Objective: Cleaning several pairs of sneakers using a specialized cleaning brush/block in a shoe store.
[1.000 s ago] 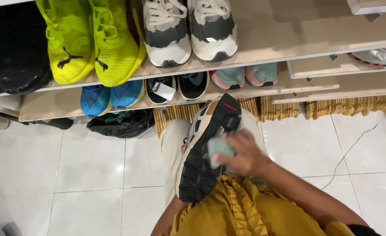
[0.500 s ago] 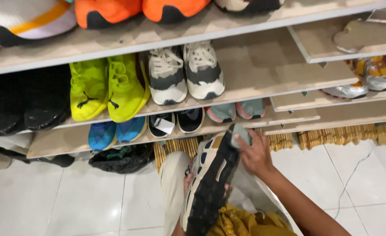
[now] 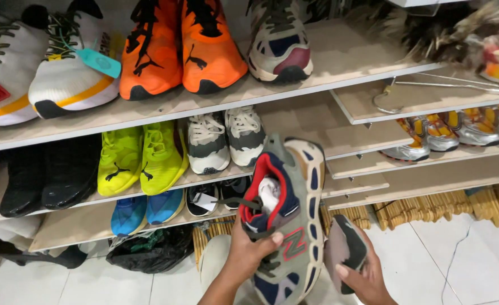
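1. The left hand is gripping a grey-green sneaker at its collar, fingers clamped over the red-lined opening; the shoe is being held upright in the air, toe pointing down, in front of the shelves.
2. White stuffing paper is sitting inside the sneaker's opening.
3. The right hand is closing around a dark sponge pad, which is lying just beside the sneaker's right edge; whether the two are touching cannot be told.
4. The raised sneaker is blocking part of the lower shelf and the row of wooden hangers lying along the floor behind it.
5. The top shelf is carrying a white sneaker with a yellow stripe and a teal tag, an orange pair and a single multicoloured sneaker.
6. The middle shelf is holding a black pair, a neon yellow pair and a grey-and-cream pair.
7. The lower shelf is holding a blue pair and a black pair with a white tag.
8. A side rack to the right is carrying silver-and-orange sneakers, with a wire hanger lying on the board above.
9. A black plastic bag is slumping on the white tiled floor under the shelves.
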